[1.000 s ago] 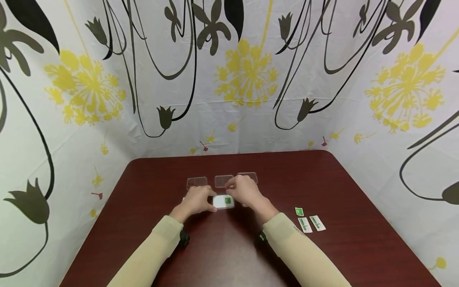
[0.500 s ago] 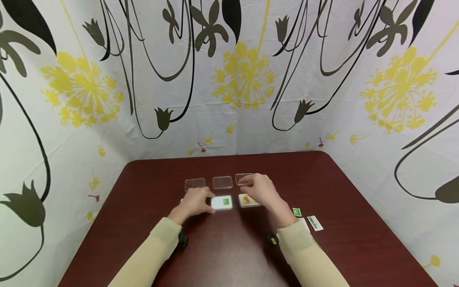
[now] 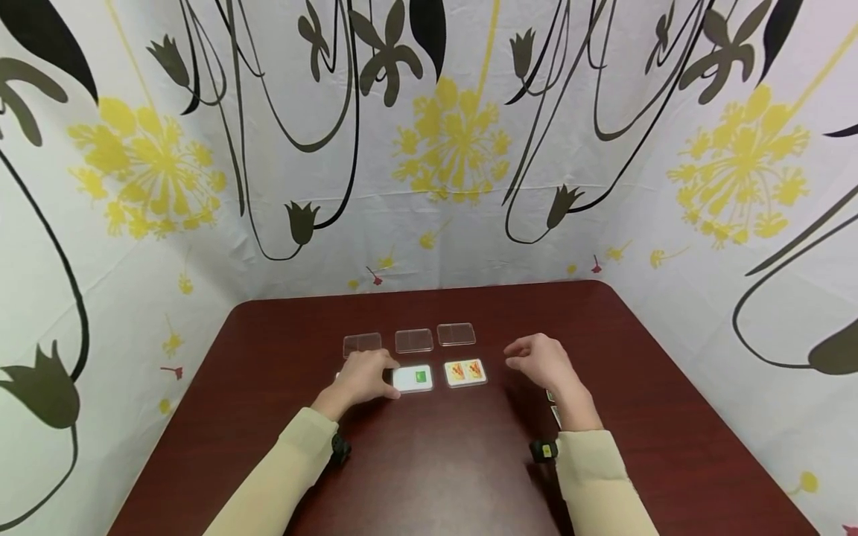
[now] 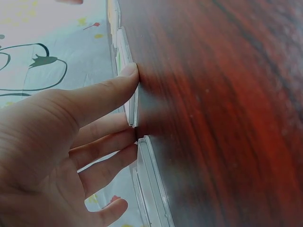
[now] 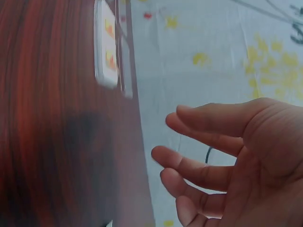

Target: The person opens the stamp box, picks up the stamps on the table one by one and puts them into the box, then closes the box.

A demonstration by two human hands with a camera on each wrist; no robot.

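Observation:
A flat white case with a clear rim (image 3: 405, 379) lies mid-table, a green square at its right end. Across its left end stretches my left hand (image 3: 362, 378); in the left wrist view the thumb (image 4: 127, 73) is against its near edge, with the fingers on the far side. Another flat case (image 4: 154, 182) sits below those fingers, mostly hidden by the hand in the head view. To the right lies a similar case bearing two orange-and-yellow pictures (image 3: 465, 372). My right hand (image 3: 546, 365) hovers right of it, fingers loosely curled, holding nothing.
Behind the cases lie three clear plastic lids in a row: left (image 3: 362, 343), middle (image 3: 414, 341) and right (image 3: 456, 334). Small paper pieces (image 3: 555, 415) are mostly covered by my right forearm. A patterned cloth (image 3: 436, 246) hangs along the dark red table (image 3: 429, 461).
My right hand has moved from above the middle case rightward, past the right case, uncovering its two pictures and covering the paper pieces. The left hand stays at the middle case.

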